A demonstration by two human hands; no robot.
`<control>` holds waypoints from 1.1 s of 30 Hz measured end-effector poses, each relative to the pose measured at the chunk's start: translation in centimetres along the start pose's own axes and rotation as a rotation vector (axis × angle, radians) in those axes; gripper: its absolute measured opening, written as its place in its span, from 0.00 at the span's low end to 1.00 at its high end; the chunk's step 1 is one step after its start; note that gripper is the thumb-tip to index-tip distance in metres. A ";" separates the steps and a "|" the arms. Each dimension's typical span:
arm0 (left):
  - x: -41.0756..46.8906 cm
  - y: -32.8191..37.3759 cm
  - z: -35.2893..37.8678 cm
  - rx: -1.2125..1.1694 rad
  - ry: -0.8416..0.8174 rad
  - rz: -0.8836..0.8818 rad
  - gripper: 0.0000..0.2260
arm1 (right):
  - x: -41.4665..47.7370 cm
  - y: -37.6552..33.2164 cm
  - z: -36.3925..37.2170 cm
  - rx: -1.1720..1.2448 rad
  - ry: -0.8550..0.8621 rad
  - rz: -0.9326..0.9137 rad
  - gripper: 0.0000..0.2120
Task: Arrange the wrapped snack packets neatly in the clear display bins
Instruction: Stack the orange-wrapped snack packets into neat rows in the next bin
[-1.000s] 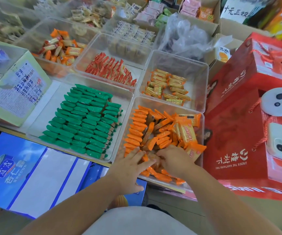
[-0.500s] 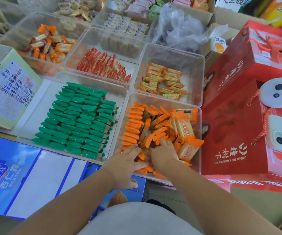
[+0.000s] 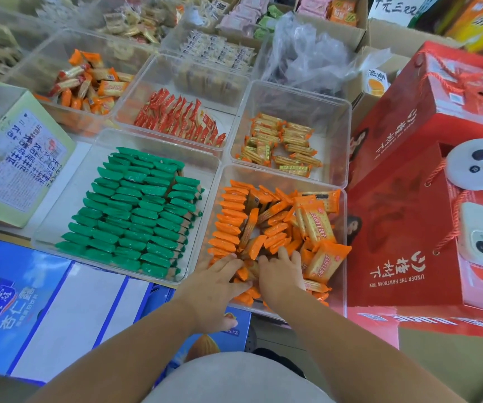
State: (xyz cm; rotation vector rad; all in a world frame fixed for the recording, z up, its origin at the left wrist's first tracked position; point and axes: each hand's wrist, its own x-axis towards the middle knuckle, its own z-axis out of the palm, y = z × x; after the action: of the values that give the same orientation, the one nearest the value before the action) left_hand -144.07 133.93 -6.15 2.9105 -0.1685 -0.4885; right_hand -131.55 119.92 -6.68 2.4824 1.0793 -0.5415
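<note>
A clear bin (image 3: 343, 228) at the front right holds orange snack packets (image 3: 228, 216). They stand in a neat row along its left side and lie jumbled in the middle and right. Both my hands are at the bin's near end. My left hand (image 3: 220, 282) reaches in with its fingers over a few orange packets and its thumb under them. My right hand (image 3: 281, 274) lies beside it, fingers curled down into the loose orange packets, fingertips hidden. Larger orange cracker packs (image 3: 318, 225) lean at the right.
To the left, a clear bin (image 3: 68, 199) holds tidy rows of green packets (image 3: 135, 210). Behind are bins of red packets (image 3: 182, 120) and gold-orange packets (image 3: 283, 144). A red gift box (image 3: 403, 228) stands against the right side. Blue cartons (image 3: 45, 309) lie at the front left.
Both hands stay at the near end of the orange bin and their fingers have shifted a little deeper among the packets. The view has drifted slightly.
</note>
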 end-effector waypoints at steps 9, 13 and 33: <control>0.0 0.0 0.0 0.014 -0.014 0.013 0.36 | -1.0 1.8 -0.5 0.357 0.194 0.020 0.15; -0.1 -0.2 0.3 -0.004 -0.004 0.052 0.35 | -1.3 2.7 -1.4 0.644 0.267 -0.028 0.16; -0.1 0.2 0.6 0.002 0.057 -0.049 0.38 | 0.6 0.9 -1.2 0.232 0.036 -0.167 0.14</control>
State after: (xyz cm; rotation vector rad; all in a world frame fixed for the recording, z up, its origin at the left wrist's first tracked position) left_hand -144.39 133.65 -6.64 2.9331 -0.0906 -0.4120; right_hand -130.32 120.28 -5.78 2.6210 1.3133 -0.7104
